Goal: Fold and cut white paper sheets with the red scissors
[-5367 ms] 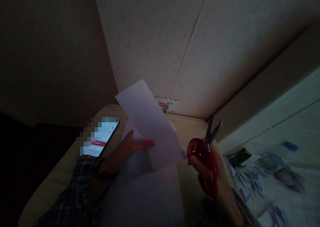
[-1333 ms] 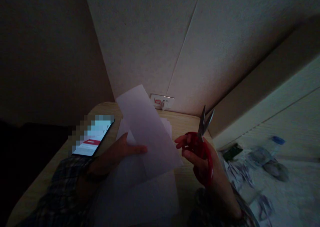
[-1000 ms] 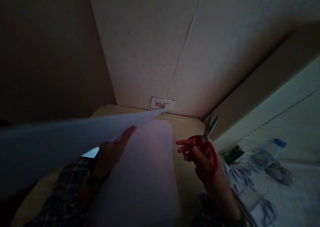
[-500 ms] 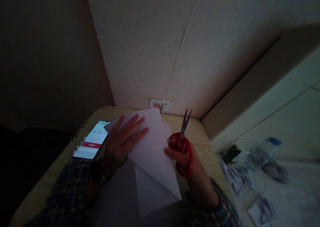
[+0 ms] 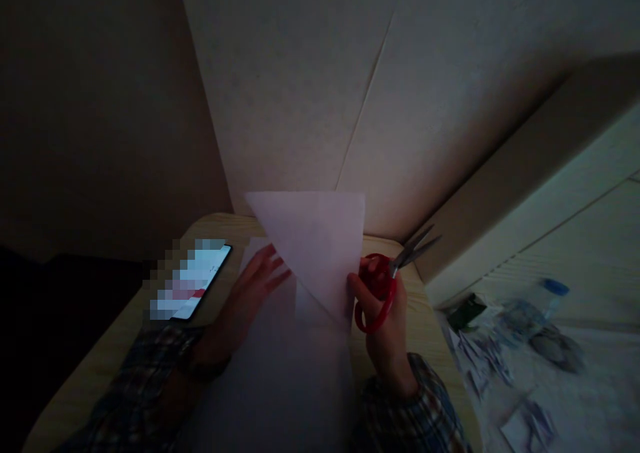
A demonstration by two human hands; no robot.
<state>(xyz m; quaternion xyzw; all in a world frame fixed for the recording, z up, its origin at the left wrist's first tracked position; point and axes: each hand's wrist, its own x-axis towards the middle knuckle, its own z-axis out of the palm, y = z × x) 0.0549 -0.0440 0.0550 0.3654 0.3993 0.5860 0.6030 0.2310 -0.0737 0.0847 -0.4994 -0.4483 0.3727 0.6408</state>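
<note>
A white sheet of paper [image 5: 320, 246] stands folded up in the middle, its upper part a raised triangle pointing down toward its lower part on the wooden table [image 5: 100, 366]. My left hand [image 5: 250, 293] lies with fingers stretched out on the paper's left side. My right hand [image 5: 383, 313] holds red-handled scissors [image 5: 387, 280], blades pointing up and right, and its thumb and fingers also touch the right edge of the folded paper. Both sleeves are plaid.
A lit phone [image 5: 193, 280] lies on the table to the left of the paper. Paper scraps [image 5: 480, 363] and a plastic bottle [image 5: 545, 300] lie on the floor at the right. Walls close off the table behind.
The sheet swung up and across, then came down folded. My left hand now lies lower on the paper's left side, my right hand with the scissors moved in to its right edge.
</note>
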